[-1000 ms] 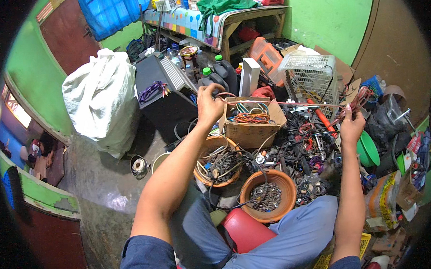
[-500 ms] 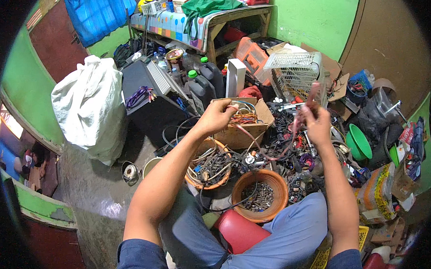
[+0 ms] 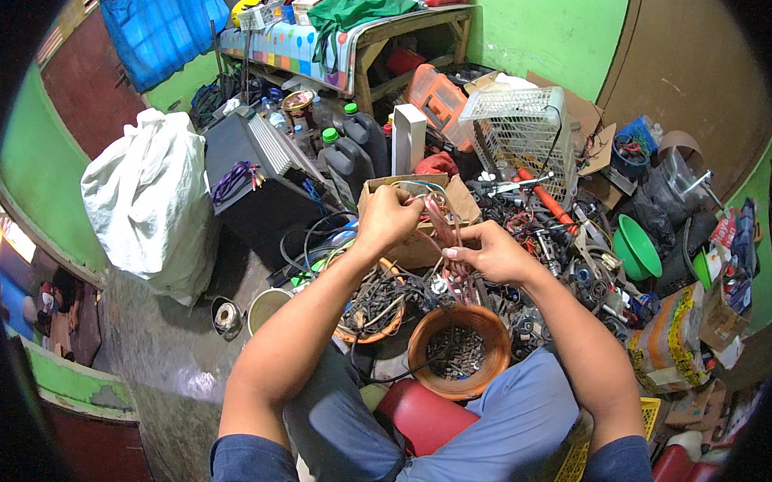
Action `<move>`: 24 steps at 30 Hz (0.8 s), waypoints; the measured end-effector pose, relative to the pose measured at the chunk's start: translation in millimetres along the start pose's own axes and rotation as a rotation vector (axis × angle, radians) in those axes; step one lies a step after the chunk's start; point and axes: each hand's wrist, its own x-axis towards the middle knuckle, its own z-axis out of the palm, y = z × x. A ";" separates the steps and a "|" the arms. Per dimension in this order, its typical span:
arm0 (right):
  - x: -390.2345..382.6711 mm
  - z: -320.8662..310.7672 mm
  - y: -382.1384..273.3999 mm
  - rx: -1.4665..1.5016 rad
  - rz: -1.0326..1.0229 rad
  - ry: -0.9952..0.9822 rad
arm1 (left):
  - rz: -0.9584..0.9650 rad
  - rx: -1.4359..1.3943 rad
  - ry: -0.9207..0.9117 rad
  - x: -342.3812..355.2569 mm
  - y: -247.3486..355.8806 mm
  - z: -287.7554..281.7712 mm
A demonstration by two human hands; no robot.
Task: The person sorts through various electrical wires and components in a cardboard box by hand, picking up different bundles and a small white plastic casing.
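Observation:
In front of me, my left hand (image 3: 387, 215) pinches the upper end of a pale reddish cable bundle (image 3: 443, 222). My right hand (image 3: 493, 252) grips that bundle lower down and a little to the right, thumb across it. Behind them sits a cardboard box (image 3: 464, 202) holding colored wires. Below are an orange basin (image 3: 380, 319) of tangled dark cables and a terracotta-colored bowl (image 3: 494, 339) of small metal pieces. A heap of dark cables and metal parts (image 3: 557, 269) lies to the right.
A white sack (image 3: 143, 215) and black boxy case (image 3: 266, 228) stand left, black jerrycans (image 3: 347, 170) behind. A wire basket (image 3: 522, 126), green basin (image 3: 637, 247), taped bundle (image 3: 666, 342) and yellow crate (image 3: 647, 419) surround the right side. A cloth-covered bench (image 3: 311, 57) is at the back.
My right hand has moved left and down, bringing the cable bundle from far right to beside my left hand. My left hand has dropped lower, and the stretched cable is now gathered between them.

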 end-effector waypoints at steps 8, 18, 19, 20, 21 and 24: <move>-1.7 3.0 -6.4 0.118 0.043 0.037 | -0.138 -0.144 -0.077 3.3 -5.8 5.5; -10.0 -28.7 -11.6 0.084 0.019 0.213 | -0.335 -0.461 -0.010 16.6 -21.7 -0.9; -10.4 -28.2 -12.0 0.087 0.005 0.215 | -0.284 -0.528 0.012 18.7 -28.1 0.1; -10.7 -26.5 -12.2 0.088 -0.008 0.215 | -0.230 -0.501 0.077 22.3 -36.2 0.7; -10.9 -25.5 -12.8 0.090 -0.021 0.215 | -0.176 -0.473 0.142 26.7 -44.1 0.7; -15.5 -35.5 -11.5 0.030 -0.049 0.247 | -0.226 -0.440 0.283 28.9 -44.5 -11.2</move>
